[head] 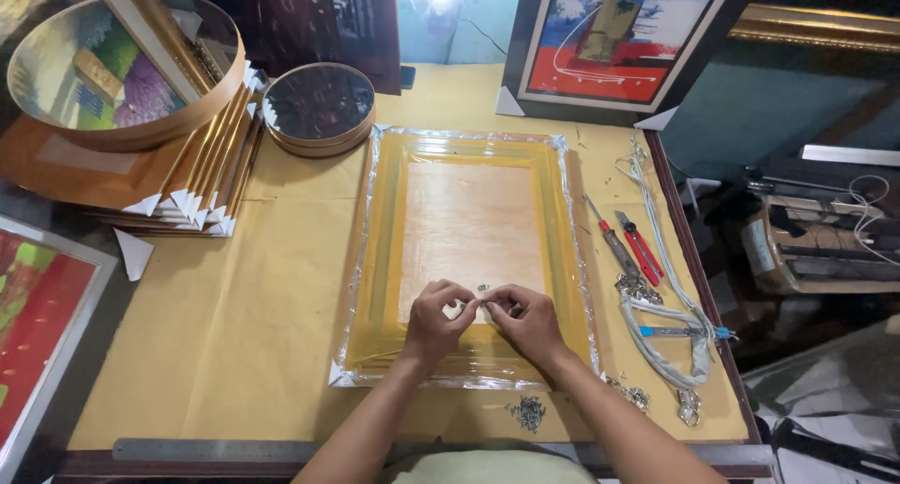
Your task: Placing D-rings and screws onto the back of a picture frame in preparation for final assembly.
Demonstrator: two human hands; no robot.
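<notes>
I have a small metal hanger fitting [475, 305] pinched between both hands over the lower edge of the wooden backing of the plastic-wrapped picture frame [560, 259], lying face down mid-desk. My left hand [434, 321] and right hand [528, 319] each have fingertips pressed together on it. I judge I should keep it flat and centred before fixing. Screws [528, 412] lie at 6 o'clock of the frame, a red-handled screwdriver [611, 241] and pliers [640, 247] at 3 o'clock, on the paper-covered desk [244, 334].
</notes>
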